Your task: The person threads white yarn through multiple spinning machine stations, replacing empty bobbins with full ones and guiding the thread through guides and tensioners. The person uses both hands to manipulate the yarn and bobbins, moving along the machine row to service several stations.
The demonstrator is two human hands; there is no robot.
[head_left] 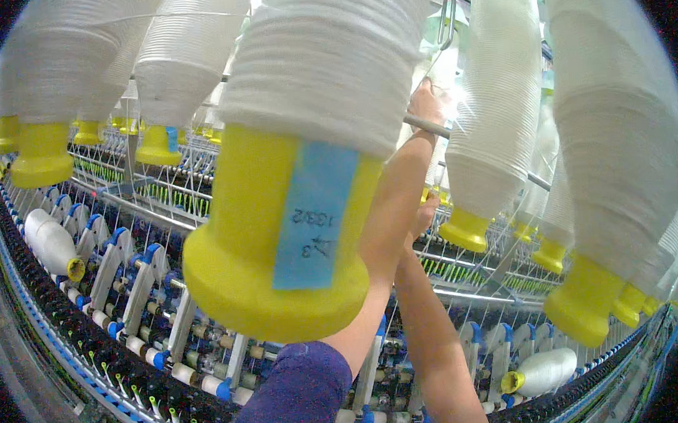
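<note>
Large roving bobbins, white roving wound on yellow tubes, hang in rows around my arms. The nearest roving bobbin (321, 63) bears a blue label (320, 217) on its yellow end and covers part of my left forearm. My left hand (428, 105) is raised high beside a metal rod (427, 125), its fingers bent up against something pale among the bobbins. Lower down, my right hand (424, 215) has its fingers curled next to a small yellow part. What either hand grips is mostly hidden. Just to their right hangs another roving bobbin (492, 98).
Below runs a spinning frame with grey arms (133, 285), blue caps and rollers. Loose roving bobbins lie on it at left (52, 243) and right (548, 371). More bobbins (620, 129) hang close at right. A wire hook (446, 15) dangles above my left hand.
</note>
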